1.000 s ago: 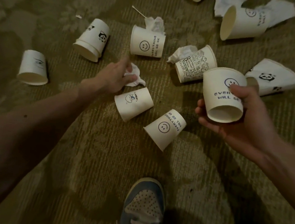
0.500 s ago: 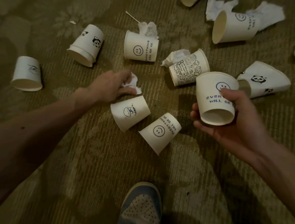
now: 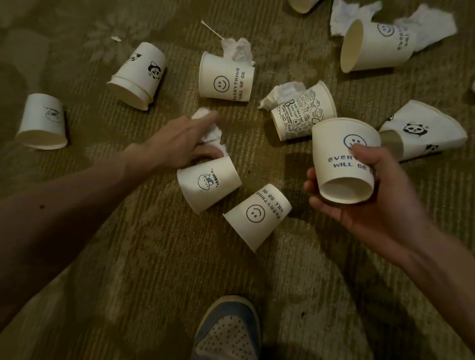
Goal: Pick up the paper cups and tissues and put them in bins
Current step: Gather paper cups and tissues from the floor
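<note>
The left hand (image 3: 182, 143) pinches a soft, likely weightless tissue (image 3: 213, 135) by its bunched folds, while the right hand (image 3: 378, 200) wraps a light, easily crushed cup (image 3: 337, 148) round its wall.

The carpet (image 3: 137, 257) is matt, ribbed pile with a faint woven flower pattern. The paper cups (image 3: 225, 77) are smooth, matt white card printed in ink. The tissues (image 3: 239, 49) are thin, soft, crumpled paper. The shoe (image 3: 228, 339) has a perforated toe panel.
</note>
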